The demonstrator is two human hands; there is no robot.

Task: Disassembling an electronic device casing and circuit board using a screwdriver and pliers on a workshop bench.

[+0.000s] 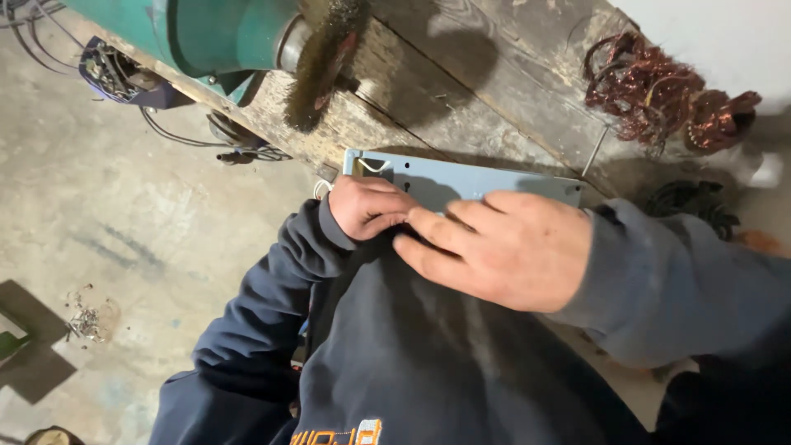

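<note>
- A worker's left hand [367,208] and right hand [494,247] meet at centre frame over a pale blue-grey metal plate [486,183] held against the front of a dark sweatshirt [428,354].
- The plate's long axis runs from centre left to centre right of the frame, its far edge lying along the worn wooden workbench [461,91]; small holes dot its upper rim.
- The left hand is curled, fingers drawn together at the plate's left end, apparently pinching something small; what it is cannot be made out.
- The right hand lies flat across the plate's near edge, fingers [445,222] extended leftward and touching the left hand's fingertips; whether it grips the plate cannot be told.
- Both hands sit on the plate; the left is nearer its left corner, where a white wire loop [321,188] shows just beside the cuff.
- Above, at upper centre, a wire brush wheel [325,58] hangs on a green bench grinder [222,33], close to the plate's far left corner.
- Coils of copper wire [643,82] rest at upper right, well apart.
- Open concrete floor [124,231] fills the left of the frame.
</note>
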